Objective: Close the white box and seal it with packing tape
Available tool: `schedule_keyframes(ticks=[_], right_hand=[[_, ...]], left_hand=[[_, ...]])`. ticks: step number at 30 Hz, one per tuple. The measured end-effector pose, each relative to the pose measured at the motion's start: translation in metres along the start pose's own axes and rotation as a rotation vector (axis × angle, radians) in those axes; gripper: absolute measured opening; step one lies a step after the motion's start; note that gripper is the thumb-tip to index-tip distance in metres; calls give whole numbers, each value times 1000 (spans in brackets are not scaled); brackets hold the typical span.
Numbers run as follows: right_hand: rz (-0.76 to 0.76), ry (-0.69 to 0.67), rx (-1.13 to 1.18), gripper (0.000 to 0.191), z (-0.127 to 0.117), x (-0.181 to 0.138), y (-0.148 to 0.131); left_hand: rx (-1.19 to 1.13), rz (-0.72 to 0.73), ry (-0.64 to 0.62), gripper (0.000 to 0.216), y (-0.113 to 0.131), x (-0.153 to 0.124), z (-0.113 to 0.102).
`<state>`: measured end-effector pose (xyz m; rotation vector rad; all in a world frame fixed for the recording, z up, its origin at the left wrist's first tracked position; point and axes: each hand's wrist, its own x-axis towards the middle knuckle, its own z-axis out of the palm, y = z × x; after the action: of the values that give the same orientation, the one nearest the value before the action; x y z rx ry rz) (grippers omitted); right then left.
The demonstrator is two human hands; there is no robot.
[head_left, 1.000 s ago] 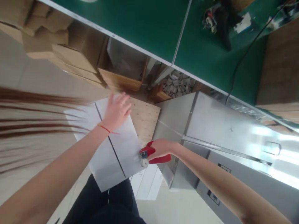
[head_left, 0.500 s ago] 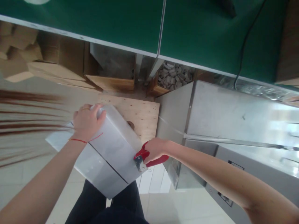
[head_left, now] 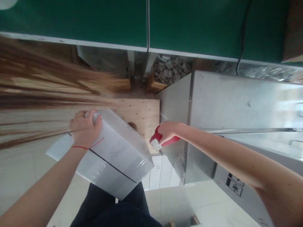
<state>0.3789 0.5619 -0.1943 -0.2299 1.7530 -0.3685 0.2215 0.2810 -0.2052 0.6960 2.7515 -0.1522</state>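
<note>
A white cardboard box (head_left: 118, 148), with a dark seam line along its face, is tilted in front of my legs. My left hand (head_left: 85, 127) grips its upper left corner, fingers bent over the edge, and steadies it. Beyond the right end of the box, my right hand (head_left: 168, 131) is closed around a red-handled tool with a flat metal head (head_left: 156, 144); its exact kind is unclear. The tool is apart from the box. Shiny glints show on the box's right end. A wooden board (head_left: 144, 113) lies under and behind the box.
A green-topped workbench (head_left: 94, 22) spans the far side. Beneath it, a wooden crate (head_left: 153, 85) holds several pale parts (head_left: 171, 67). A large grey metal-like block (head_left: 220, 94) stands at right. Flat white cartons (head_left: 161, 173) lie below the tool. Hair strands (head_left: 47, 82) cross the left side.
My right hand has lifted the red tool off the box's right end and moved it up and right. My left hand keeps its hold on the box. The view has shifted slightly.
</note>
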Motion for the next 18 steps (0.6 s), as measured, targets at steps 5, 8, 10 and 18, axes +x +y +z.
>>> schedule_keyframes(ticks=[5,8,10,18], right_hand=[[179,-17,-9,55,-6,20,26],[202,-61,45,57,5,41,22],[199,-59,71,58,15,54,22],[213,7,21,54,25,102,42]], left_hand=[[-47,14,10,48,-1,-1,-1],[-95,49,58,46,-3,-3,-1],[-96,56,64,46,-3,-4,0],[-139,84,125,42,-8,-3,7]])
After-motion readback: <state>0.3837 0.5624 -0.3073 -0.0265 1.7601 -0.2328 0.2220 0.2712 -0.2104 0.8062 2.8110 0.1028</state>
